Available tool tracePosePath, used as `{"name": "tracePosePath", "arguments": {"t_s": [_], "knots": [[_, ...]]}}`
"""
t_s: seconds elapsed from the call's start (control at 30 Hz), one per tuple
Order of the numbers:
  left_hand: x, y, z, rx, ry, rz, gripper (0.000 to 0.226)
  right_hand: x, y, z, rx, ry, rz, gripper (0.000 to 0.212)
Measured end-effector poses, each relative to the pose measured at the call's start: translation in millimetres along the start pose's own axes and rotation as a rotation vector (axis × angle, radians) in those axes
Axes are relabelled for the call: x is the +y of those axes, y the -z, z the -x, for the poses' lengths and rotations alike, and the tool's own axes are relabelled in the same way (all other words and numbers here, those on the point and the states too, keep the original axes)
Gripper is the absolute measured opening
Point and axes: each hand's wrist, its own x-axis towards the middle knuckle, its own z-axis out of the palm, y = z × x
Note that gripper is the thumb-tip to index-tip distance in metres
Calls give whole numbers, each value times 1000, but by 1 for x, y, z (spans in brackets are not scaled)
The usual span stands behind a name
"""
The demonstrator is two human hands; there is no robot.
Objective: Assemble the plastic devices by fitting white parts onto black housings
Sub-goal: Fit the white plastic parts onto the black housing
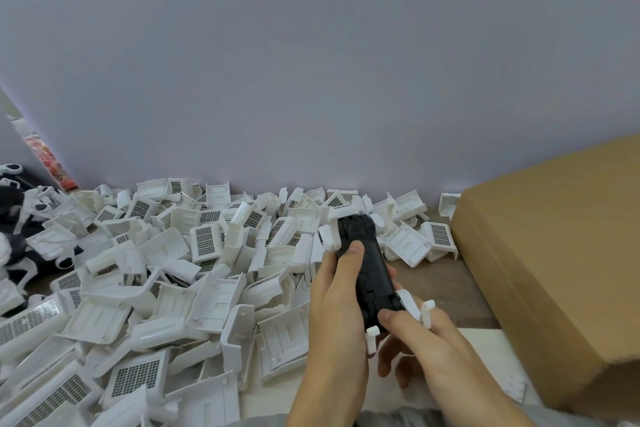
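Note:
A long black housing (367, 263) is held up in front of me, its far end pointing toward the wall. White clip parts (332, 232) stick out at its far left end, and more white parts (412, 308) show at its near end. My left hand (337, 315) grips the housing from the left, thumb pressed on its top face. My right hand (426, 354) holds the near end, thumb on the black edge and fingers curled beneath among the white parts.
A deep heap of loose white plastic covers (156, 274), many with grilles, fills the floor on the left and centre up to the grey wall (311, 80). A large cardboard box (554, 270) stands on the right. Black-and-white assembled pieces (20, 218) lie at far left.

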Motion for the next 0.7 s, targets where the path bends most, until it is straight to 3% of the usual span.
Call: {"name": "tracePosePath", "arguments": {"t_s": [0.2, 0.5, 0.7], "knots": [[0, 1, -2, -8, 18, 23, 60, 1, 0, 1, -30, 15, 1, 7], [-3, 2, -4, -12, -2, 0, 53, 6, 0, -4, 23, 50, 172, 12], [-4, 2, -4, -5, 10, -5, 57, 3, -1, -2, 6, 17, 44, 12]]}}
